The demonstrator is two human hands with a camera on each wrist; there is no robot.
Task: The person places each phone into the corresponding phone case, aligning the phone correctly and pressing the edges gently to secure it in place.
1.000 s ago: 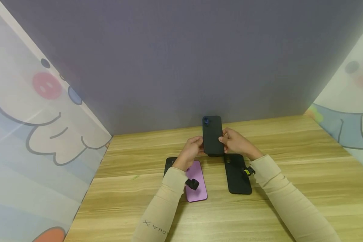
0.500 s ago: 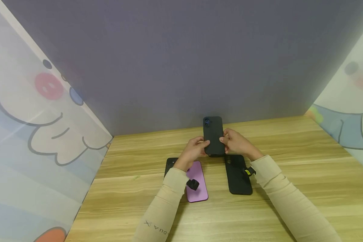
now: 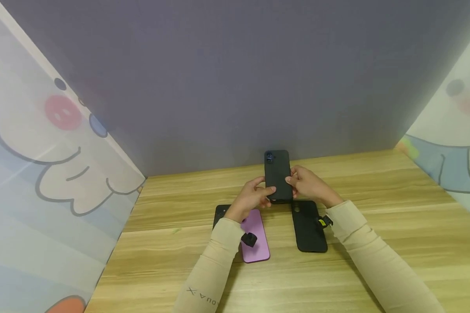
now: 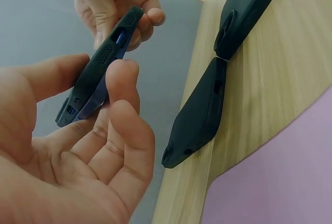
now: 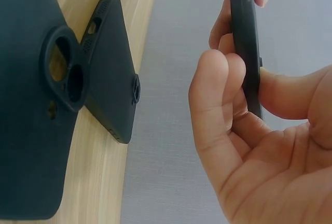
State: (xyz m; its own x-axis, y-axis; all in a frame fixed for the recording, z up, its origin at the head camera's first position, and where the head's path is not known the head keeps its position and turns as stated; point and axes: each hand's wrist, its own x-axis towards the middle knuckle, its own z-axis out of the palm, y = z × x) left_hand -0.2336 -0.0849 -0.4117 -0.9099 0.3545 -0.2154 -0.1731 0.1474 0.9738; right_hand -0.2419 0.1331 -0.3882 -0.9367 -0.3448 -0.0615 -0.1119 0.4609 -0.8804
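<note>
Wood-grained counter (image 3: 384, 243) lies beneath the person's left hand (image 3: 252, 198) and right hand (image 3: 308, 184), whose thumbs and curled fingers pinch opposite sides of a black phone case (image 3: 278, 174), raised clear of it. Matte and tilted, the case shows blue at its camera opening (image 3: 269, 158) and edge cutouts (image 4: 121, 38).

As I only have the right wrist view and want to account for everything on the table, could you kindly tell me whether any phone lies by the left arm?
Observer: Yes, a purple phone lies on the table, partly hidden by the left sleeve in the head view.
Operator: Thank you; can you see the camera corner of the held black phone case?
Observer: Yes, blue shows through its camera opening in the head view.
</note>
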